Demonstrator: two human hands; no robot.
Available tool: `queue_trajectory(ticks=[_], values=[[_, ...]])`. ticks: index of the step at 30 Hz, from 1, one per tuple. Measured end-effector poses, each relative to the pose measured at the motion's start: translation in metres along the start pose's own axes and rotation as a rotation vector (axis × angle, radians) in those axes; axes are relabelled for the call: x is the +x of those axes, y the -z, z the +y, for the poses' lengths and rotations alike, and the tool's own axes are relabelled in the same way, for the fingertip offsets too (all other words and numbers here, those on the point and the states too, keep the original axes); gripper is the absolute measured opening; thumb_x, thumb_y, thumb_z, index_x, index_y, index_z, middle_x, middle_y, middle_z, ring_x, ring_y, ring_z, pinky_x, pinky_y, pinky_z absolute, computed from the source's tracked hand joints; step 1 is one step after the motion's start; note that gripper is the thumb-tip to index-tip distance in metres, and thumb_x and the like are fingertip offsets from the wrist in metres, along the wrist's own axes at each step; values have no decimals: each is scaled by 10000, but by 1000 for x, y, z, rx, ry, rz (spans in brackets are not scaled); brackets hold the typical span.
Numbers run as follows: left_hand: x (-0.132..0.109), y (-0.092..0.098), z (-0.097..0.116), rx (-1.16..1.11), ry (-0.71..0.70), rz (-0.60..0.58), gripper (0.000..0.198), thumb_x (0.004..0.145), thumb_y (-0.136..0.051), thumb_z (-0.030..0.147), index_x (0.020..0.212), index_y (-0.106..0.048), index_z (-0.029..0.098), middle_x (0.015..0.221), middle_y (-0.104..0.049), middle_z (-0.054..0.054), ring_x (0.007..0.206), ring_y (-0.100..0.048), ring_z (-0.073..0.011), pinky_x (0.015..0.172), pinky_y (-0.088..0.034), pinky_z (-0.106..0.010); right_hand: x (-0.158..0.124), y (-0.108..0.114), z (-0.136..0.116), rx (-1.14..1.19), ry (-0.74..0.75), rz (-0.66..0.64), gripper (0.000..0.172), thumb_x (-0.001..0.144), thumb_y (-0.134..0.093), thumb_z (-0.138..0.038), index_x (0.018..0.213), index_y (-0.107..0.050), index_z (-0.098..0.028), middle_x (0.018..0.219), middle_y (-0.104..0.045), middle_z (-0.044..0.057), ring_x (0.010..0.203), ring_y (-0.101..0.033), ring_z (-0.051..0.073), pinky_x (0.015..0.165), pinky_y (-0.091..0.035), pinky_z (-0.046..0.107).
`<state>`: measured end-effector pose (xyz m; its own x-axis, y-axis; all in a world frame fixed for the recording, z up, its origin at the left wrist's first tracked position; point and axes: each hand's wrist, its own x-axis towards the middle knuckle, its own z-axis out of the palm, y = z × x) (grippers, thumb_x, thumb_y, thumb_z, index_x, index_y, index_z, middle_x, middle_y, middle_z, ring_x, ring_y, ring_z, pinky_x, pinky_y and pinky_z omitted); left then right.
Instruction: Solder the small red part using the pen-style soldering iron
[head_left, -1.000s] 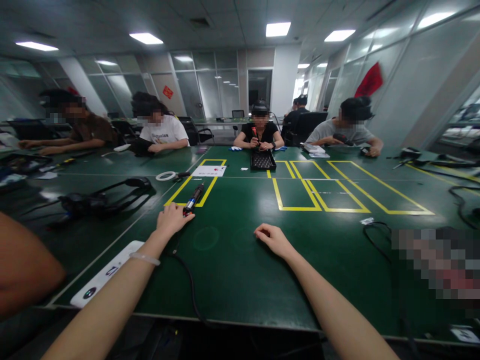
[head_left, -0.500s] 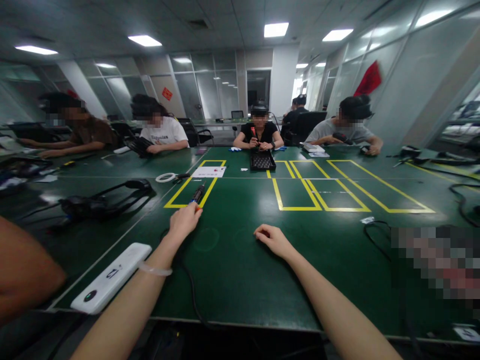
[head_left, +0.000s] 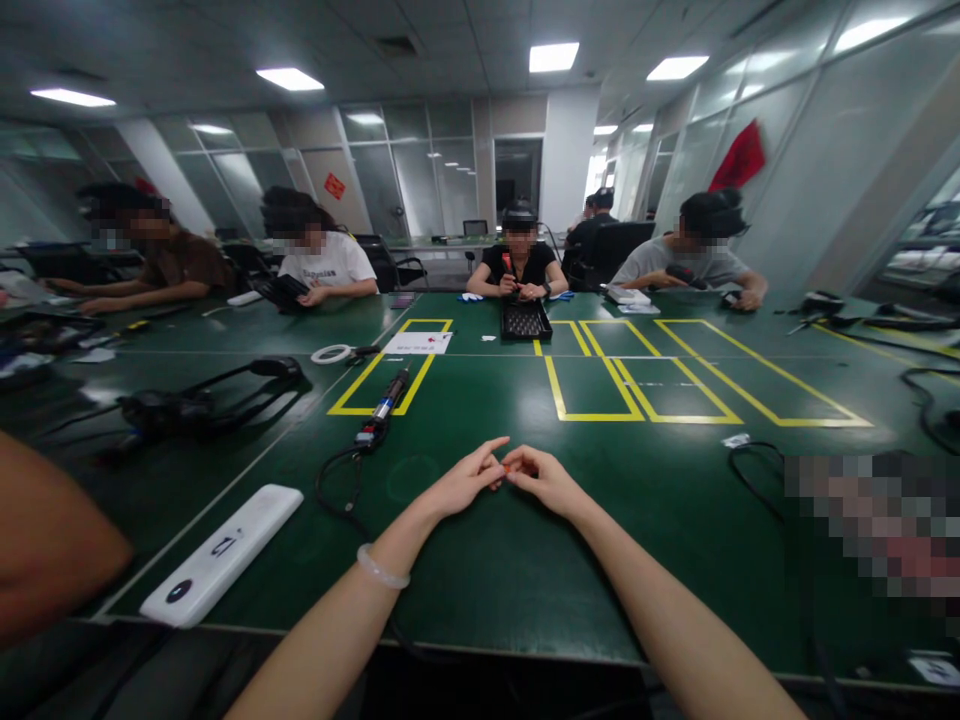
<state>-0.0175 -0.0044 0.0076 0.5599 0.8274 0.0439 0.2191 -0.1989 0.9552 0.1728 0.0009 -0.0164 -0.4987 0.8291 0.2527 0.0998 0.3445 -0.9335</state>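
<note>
My left hand (head_left: 471, 478) and my right hand (head_left: 546, 478) meet fingertip to fingertip over the table in front of me. The index finger of the left is stretched forward while its thumb and other fingers bend toward the right. Fingers of my right hand are curled into a pinch. A tiny reddish spot shows where the fingertips meet; what it is, I cannot make out. Ahead and to the left lies an electric screwdriver (head_left: 388, 400) with a black cable, untouched, its tip inside a yellow taped outline.
Yellow tape rectangles (head_left: 600, 418) mark the green table (head_left: 480, 580). A white power strip-like device (head_left: 221, 555) lies at left, near a black headset-like frame (head_left: 210, 400). Opposite, a co-worker (head_left: 519, 265) sits behind a black tray (head_left: 525, 322). Another person's arm (head_left: 52, 540) intrudes at left.
My left hand has let go of the electric screwdriver, which now lies on the table. It has moved right and back to meet my right hand, which stayed nearly in place.
</note>
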Motion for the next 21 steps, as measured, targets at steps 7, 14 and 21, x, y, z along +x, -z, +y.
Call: queue_trajectory(ticks=[7, 14, 21], values=[[-1, 2, -2, 12, -2, 29, 513, 918, -399, 397, 1388, -360, 196, 840, -554, -2, 773, -538, -124, 776, -432, -286, 0, -1, -4, 72, -48, -36, 274, 810, -624, -382, 955, -552, -160, 810, -643, 25, 704, -583, 130, 648, -436, 242], [-5, 2, 9, 291, -98, 121, 356, 883, -443, 305, 1206, -554, 206, 867, -599, -17, 788, -551, -130, 744, -424, -255, 2, 1, 0, 125, -82, 47, 311, 834, -581, -456, 857, -557, -147, 707, -625, 15, 652, -573, 127, 636, -443, 244], [-5, -6, 16, 367, -162, 155, 207, 841, -523, 293, 1006, -592, 189, 852, -620, -13, 754, -562, -123, 721, -436, -242, 2, 3, 1, 23, -78, 67, 365, 868, -510, -494, 777, -572, -146, 627, -607, 4, 588, -546, 116, 598, -420, 233]])
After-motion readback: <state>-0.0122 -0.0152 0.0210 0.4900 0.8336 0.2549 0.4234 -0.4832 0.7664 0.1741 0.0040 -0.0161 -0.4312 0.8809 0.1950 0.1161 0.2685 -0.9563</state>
